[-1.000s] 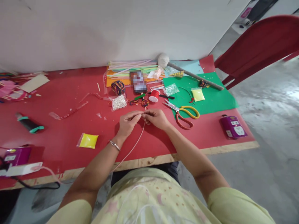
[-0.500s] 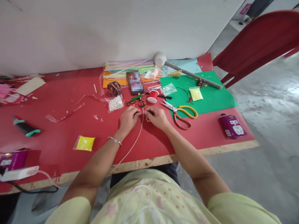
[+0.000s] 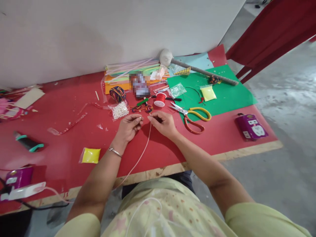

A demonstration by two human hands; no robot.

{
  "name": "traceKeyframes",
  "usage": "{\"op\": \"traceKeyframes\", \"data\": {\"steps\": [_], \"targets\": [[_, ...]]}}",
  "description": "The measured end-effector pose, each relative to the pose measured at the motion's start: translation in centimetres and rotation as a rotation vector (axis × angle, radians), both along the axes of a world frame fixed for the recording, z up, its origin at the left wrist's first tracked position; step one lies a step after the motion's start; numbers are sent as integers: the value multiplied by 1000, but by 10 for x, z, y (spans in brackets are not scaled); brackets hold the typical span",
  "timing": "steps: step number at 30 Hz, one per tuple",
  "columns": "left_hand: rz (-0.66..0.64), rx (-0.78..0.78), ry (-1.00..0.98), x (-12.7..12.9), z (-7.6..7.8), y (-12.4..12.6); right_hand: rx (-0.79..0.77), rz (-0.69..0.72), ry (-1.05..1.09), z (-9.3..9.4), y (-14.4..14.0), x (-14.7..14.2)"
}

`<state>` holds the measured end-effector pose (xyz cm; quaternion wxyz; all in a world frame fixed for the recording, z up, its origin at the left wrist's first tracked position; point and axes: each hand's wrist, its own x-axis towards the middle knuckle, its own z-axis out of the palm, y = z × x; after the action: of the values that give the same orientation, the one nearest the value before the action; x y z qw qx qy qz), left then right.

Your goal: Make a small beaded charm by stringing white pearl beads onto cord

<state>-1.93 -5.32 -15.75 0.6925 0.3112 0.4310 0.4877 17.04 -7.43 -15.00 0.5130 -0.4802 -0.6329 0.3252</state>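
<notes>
I see the right hand (image 3: 164, 124) pinching the top end of the pale pink cord (image 3: 144, 147) just short of the red thread spool (image 3: 160, 99), the cord trailing back over the tabletop (image 3: 61, 138) edge. The left hand (image 3: 128, 126), nearer me than the spool, pinches something too small to tell. I judge the cord could slip free, its hanging length dragging at that light fingertip hold.

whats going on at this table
A person sits at a red table strewn with craft supplies. The right hand pinches the top end of a thin pink cord that trails off the table's near edge. The left hand hovers beside it, fingertips together. Scissors and a bag of pearl beads lie nearby.
</notes>
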Motion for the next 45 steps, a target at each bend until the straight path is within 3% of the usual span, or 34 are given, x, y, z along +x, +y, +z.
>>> {"op": "traceKeyframes", "data": {"steps": [25,45], "targets": [[-16,29,3,0,-1,-1,41,79,-103,0,-1,0],[-18,32,16,-1,-3,0,46,28,-89,0,0,1]]}}
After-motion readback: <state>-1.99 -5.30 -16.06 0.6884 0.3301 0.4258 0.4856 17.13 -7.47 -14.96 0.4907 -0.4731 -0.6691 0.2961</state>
